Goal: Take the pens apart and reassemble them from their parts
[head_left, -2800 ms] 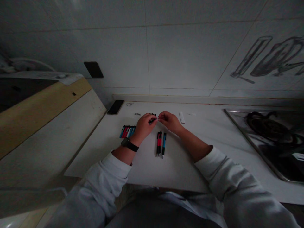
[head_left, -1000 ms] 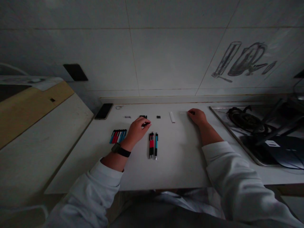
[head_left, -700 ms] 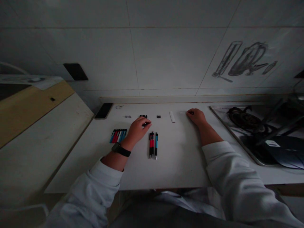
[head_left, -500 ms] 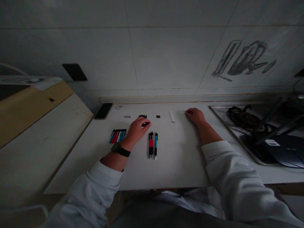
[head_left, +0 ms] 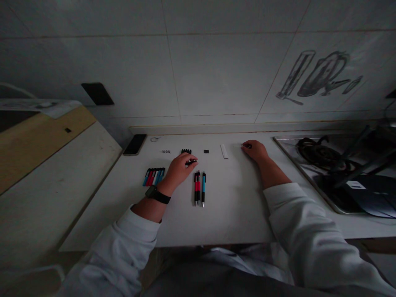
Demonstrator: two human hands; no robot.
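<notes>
Black pen barrel (head_left: 191,161) is pinched in the closed left hand (head_left: 178,170), just behind three assembled pens (head_left: 199,188) on the counter (head_left: 229,214). The right hand (head_left: 255,150) rests curled farther right; its contents cannot be determined. A slack pinch risks the barrel rolling away.

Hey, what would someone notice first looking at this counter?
The left hand pinches a black pen piece mid-counter, with three pens lying side by side just right of it. Left of that hand sits a tight row of red and blue barrels, while the right hand rests farther back, near the gas stove.
</notes>
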